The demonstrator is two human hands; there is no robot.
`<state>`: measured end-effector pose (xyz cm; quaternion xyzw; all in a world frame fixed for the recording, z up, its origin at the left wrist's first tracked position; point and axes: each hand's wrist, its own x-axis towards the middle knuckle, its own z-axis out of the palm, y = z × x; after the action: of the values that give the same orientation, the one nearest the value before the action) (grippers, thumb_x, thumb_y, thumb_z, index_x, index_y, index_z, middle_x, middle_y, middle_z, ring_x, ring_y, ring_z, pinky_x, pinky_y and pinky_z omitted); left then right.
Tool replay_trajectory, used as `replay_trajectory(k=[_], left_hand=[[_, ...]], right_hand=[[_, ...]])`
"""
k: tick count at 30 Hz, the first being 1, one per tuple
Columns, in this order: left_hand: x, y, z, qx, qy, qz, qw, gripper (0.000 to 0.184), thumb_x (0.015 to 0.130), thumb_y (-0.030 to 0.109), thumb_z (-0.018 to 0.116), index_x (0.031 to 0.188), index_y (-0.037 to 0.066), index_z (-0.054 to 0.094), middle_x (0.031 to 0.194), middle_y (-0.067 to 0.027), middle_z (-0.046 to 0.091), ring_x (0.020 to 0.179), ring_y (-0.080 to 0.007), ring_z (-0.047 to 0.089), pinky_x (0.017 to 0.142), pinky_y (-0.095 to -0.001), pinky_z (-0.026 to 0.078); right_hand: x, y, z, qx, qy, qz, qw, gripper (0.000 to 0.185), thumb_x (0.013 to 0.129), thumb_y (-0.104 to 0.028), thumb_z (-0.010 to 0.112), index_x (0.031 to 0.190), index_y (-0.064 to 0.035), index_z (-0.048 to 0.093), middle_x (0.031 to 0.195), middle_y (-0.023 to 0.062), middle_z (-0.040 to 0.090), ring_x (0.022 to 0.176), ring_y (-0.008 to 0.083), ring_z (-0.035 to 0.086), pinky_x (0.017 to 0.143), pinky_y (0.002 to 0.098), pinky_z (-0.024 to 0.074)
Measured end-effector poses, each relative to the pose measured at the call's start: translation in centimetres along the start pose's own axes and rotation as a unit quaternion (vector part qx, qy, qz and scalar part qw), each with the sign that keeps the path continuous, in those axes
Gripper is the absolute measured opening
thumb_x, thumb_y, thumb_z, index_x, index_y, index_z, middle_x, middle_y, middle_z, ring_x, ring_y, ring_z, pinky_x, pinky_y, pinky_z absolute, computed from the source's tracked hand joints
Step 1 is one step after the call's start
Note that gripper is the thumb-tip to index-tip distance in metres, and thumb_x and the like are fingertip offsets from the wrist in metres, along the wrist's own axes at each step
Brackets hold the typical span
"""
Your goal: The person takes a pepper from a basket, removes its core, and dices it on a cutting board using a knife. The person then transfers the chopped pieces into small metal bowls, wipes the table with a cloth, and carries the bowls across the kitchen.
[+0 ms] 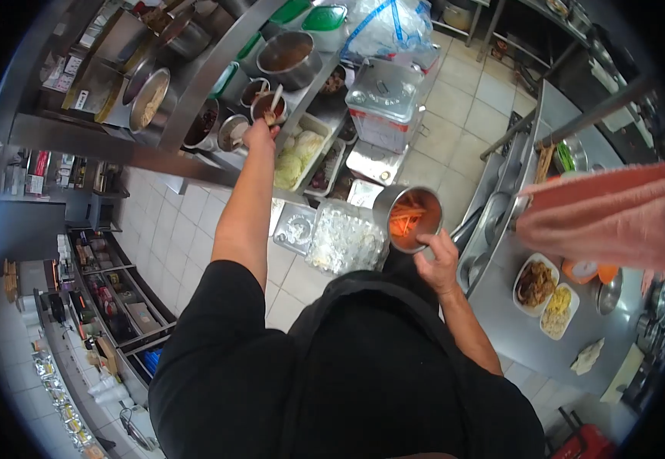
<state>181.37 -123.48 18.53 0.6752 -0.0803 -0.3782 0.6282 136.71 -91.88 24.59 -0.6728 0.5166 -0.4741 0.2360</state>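
My right hand (438, 262) grips the rim of a round metal pot (433, 200), tilted so its inside shows. Orange carrot strips (405, 218) lie in it. My left hand (258, 138) reaches out to the shelf, its fingers closed on a small pale thing I cannot make out. Just beyond those fingers is a container of dark red sauce (260, 105) with a light-handled spoon (277, 95) standing in it. Beside the hand sits a small metal container (231, 131) with pale contents. A white tray of cabbage (299, 157) is to the right of my left wrist.
A large metal pot (289, 61) stands farther back on the shelf. Below are a square tin (382, 99) and a plastic-wrapped bundle (345, 243). On the right, a steel counter (493, 317) carries food trays (537, 287), under a hanging pink towel (600, 214).
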Motion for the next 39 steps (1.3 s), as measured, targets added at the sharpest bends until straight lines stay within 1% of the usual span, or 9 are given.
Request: replay_trajectory(k=[6, 8, 9, 11, 17, 20, 24, 32, 39], left_hand=[[-4.1, 2.1, 0.0, -0.033, -0.052, 0.040, 0.997, 0.023, 0.090, 0.002, 0.059, 0.111, -0.007, 0.059, 0.098, -0.0181, 0.067, 0.064, -0.0292, 0.069, 0.046, -0.0327, 0.057], [-4.6, 1.2, -1.5, -0.033, -0.144, 0.055, 0.988, 0.019, 0.089, 0.001, 0.060, 0.107, -0.007, 0.061, 0.096, -0.0179, 0.067, 0.066, -0.0281, 0.070, 0.049, -0.0323, 0.060], [-4.6, 0.4, -2.1, -0.036, -0.150, 0.049, 0.987, 0.017, 0.087, 0.001, 0.063, 0.102, -0.007, 0.061, 0.102, -0.0169, 0.064, 0.074, -0.0288, 0.069, 0.061, -0.0430, 0.066], [-8.8, -0.1, -3.7, -0.020, -0.174, 0.051, 0.983, 0.016, 0.084, -0.002, 0.066, 0.098, -0.008, 0.061, 0.099, -0.0193, 0.065, 0.078, -0.0304, 0.071, 0.062, -0.0416, 0.067], [-19.5, -6.8, -10.4, 0.046, -0.272, 0.011, 0.961, 0.006, 0.088, -0.002, 0.062, 0.092, -0.006, 0.059, 0.092, -0.0171, 0.064, 0.072, -0.0262, 0.067, 0.064, -0.0384, 0.066], [-22.9, -10.9, -13.1, 0.084, -0.314, -0.039, 0.945, 0.005, 0.089, -0.001, 0.062, 0.088, -0.003, 0.057, 0.085, -0.0133, 0.062, 0.068, -0.0225, 0.064, 0.065, -0.0378, 0.066], [-29.5, -14.2, -15.6, 0.118, -0.383, -0.054, 0.915, 0.006, 0.089, 0.000, 0.062, 0.086, -0.001, 0.057, 0.082, -0.0099, 0.061, 0.071, -0.0209, 0.065, 0.069, -0.0399, 0.066], [-45.4, -17.9, -15.6, 0.180, -0.527, -0.052, 0.829, 0.011, 0.091, 0.005, 0.065, 0.084, 0.000, 0.058, 0.083, -0.0072, 0.060, 0.071, -0.0201, 0.064, 0.069, -0.0401, 0.064], [-65.9, -25.5, -11.8, 0.202, -0.611, -0.093, 0.759, 0.009, 0.092, 0.002, 0.063, 0.087, -0.002, 0.058, 0.087, -0.0127, 0.065, 0.074, -0.0210, 0.067, 0.070, -0.0365, 0.065]], right_hand=[[-5.2, -1.4, -1.3, -0.104, 0.066, 0.000, 0.992, 0.028, 0.071, 0.002, 0.075, 0.098, -0.0044, 0.070, 0.089, 0.0147, 0.063, 0.083, 0.0347, 0.065, 0.073, 0.0401, 0.0534], [-6.9, -3.0, -1.6, -0.116, 0.095, 0.022, 0.988, 0.028, 0.071, 0.002, 0.075, 0.098, -0.0059, 0.070, 0.090, 0.0144, 0.063, 0.083, 0.0345, 0.065, 0.073, 0.0404, 0.0531], [-8.1, -3.9, -1.8, -0.129, 0.114, 0.017, 0.985, 0.028, 0.071, 0.001, 0.075, 0.098, -0.0062, 0.070, 0.090, 0.0143, 0.063, 0.083, 0.0345, 0.065, 0.073, 0.0405, 0.0530], [-10.4, -5.7, -2.0, -0.150, 0.155, 0.021, 0.976, 0.027, 0.072, 0.001, 0.076, 0.097, -0.0067, 0.070, 0.090, 0.0142, 0.063, 0.083, 0.0345, 0.065, 0.073, 0.0405, 0.0530], [-18.5, -8.7, -2.3, -0.176, 0.192, 0.115, 0.959, 0.024, 0.074, -0.003, 0.074, 0.097, -0.0082, 0.070, 0.089, 0.0126, 0.061, 0.083, 0.0331, 0.065, 0.072, 0.0411, 0.0537], [-21.8, -11.1, -3.2, -0.229, 0.227, 0.092, 0.942, 0.024, 0.074, -0.005, 0.076, 0.097, -0.0089, 0.070, 0.088, 0.0112, 0.060, 0.080, 0.0317, 0.065, 0.070, 0.0409, 0.0536], [-26.5, -12.7, -5.5, -0.273, 0.254, 0.143, 0.917, 0.024, 0.074, -0.007, 0.079, 0.096, -0.0102, 0.070, 0.088, 0.0097, 0.059, 0.077, 0.0295, 0.064, 0.067, 0.0401, 0.0533], [-36.5, -12.9, -12.0, -0.285, 0.352, 0.178, 0.874, 0.028, 0.073, -0.008, 0.081, 0.098, -0.0114, 0.069, 0.092, 0.0088, 0.061, 0.081, 0.0312, 0.066, 0.068, 0.0409, 0.0549], [-53.5, -12.9, -21.6, -0.294, 0.410, 0.292, 0.813, 0.027, 0.073, -0.010, 0.082, 0.096, -0.0099, 0.068, 0.091, 0.0102, 0.062, 0.082, 0.0328, 0.067, 0.067, 0.0422, 0.0554]])
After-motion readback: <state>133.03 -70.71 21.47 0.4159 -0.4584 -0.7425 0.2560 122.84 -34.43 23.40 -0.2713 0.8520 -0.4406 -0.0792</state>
